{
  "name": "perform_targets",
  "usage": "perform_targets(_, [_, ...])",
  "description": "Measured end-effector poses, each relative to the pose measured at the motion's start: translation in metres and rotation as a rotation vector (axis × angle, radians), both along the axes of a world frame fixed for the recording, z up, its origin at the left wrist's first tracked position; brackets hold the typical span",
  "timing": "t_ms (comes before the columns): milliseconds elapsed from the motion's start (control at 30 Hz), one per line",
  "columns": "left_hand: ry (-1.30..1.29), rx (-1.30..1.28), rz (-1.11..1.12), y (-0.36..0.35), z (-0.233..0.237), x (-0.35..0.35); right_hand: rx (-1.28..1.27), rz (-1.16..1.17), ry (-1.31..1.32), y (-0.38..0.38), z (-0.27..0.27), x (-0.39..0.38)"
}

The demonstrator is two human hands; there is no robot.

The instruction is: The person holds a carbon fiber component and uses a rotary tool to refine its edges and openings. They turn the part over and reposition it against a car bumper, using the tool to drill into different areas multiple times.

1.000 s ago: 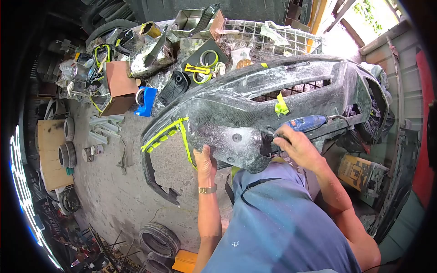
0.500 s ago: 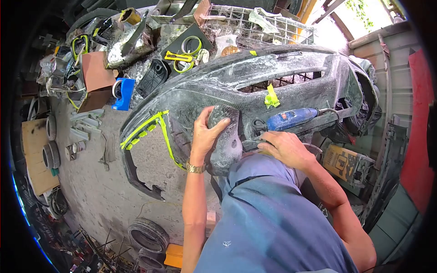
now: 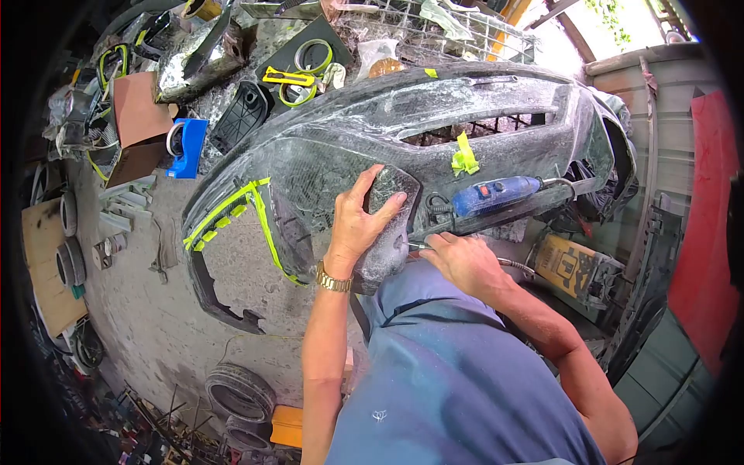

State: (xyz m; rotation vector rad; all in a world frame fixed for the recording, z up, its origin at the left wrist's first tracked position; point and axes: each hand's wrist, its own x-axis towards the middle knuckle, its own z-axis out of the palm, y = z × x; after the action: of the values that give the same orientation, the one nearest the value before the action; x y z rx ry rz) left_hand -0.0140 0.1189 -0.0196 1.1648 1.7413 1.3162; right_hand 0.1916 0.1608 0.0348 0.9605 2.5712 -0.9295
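Note:
My left hand [image 3: 360, 221], with a gold watch at the wrist, is wrapped over a dusty dark carbon-fibre-look panel [image 3: 384, 252], thumb and forefinger spread across its face. The panel leans against a large dusty bumper [image 3: 325, 170]. Just right of the panel, my right hand [image 3: 463, 262] is closed round a slim rotary handpiece [image 3: 418, 246]; its thin end points at the panel's edge. Most of the handpiece is hidden by my fingers. A flexible shaft [image 3: 518, 266] shows behind that hand. On the bumper above lies a blue rotary tool [image 3: 496, 195] with a black cord.
Yellow-green tape [image 3: 267, 225] edges an opening in the bumper. Behind it are a yellow cutter knife [image 3: 288, 77], tape rolls [image 3: 313, 56] and a wire rack [image 3: 496, 39]. A blue tape dispenser [image 3: 186, 151] stands left. Tyres [image 3: 240, 391] and a yellow box [image 3: 572, 267] are on the floor.
The view has shifted slightly. My right hand has moved left, closer to the panel, and the handpiece's thin end now shows by its edge. My left hand keeps its hold.

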Motion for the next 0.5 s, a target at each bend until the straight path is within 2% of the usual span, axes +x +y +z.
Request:
perform_targets(300, [0.022,-0.019,0.009,0.000,0.001,0.001,-0.095,-0.056,0.115,-0.007,-0.019,0.007])
perform_targets(500, [0.033,-0.024,0.025,-0.001,0.000,0.003,-0.127,-0.145,0.100,-0.016,-0.019,0.006])
